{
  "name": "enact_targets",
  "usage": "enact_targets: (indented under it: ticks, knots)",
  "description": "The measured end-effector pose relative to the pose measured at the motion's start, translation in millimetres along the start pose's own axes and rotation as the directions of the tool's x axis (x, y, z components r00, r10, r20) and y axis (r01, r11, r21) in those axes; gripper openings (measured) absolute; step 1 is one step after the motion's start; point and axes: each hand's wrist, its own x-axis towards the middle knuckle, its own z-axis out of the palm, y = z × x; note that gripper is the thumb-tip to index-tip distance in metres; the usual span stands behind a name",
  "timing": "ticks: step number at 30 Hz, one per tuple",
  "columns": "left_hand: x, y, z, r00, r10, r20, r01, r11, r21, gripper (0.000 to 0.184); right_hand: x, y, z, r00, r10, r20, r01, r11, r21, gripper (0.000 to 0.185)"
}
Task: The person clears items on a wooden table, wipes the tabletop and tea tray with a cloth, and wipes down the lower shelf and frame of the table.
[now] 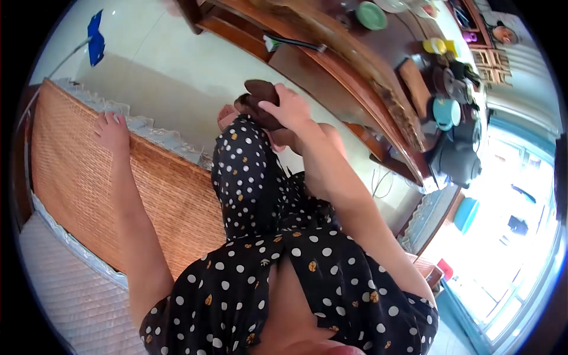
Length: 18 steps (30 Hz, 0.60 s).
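Note:
My left hand [112, 131] lies with its fingers spread on the front edge of the woven seat mat [171, 189], near the lace-trimmed cover [142, 127]. It holds nothing. My right hand [290, 106] is out over my lower legs, its thumb and fingers closed on dark brown thin cloth [261, 92] that looks like socks. Just beside the cloth, part of a bare foot [225, 116] shows. The polka-dot trousers [242, 171] cover my bent legs. Part of the cloth is hidden behind the hand.
A wooden table [355, 65] with a rough natural edge stands to the right. On it are a green bowl [371, 16], yellow items [439, 46] and a light-blue pot [447, 113]. A blue object on a rod [95, 38] stands at upper left, over the tiled floor [154, 65].

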Motion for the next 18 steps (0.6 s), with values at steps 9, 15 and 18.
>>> enact_targets:
  ticks: [9,15,18]
  knots:
    - [-132,118,-143,0.994,0.095,0.044,-0.056,0.84,-0.539,0.031,-27,104,-80,0.949,-0.308,-0.062,0.175,0.68,-0.712,0.019]
    - [-212,44,-153,1.0,-0.017,0.024,0.028,0.763,-0.646,0.025,-150,220,-76,0.915,0.177,-0.363,-0.353,0.788,-0.505,0.026]
    - [-218,30,-173,0.993,-0.054,0.107,0.104,0.831,-0.546,0.024,-222,273,-63,0.641,0.538,-0.548,-0.728,0.653,-0.21,0.03]
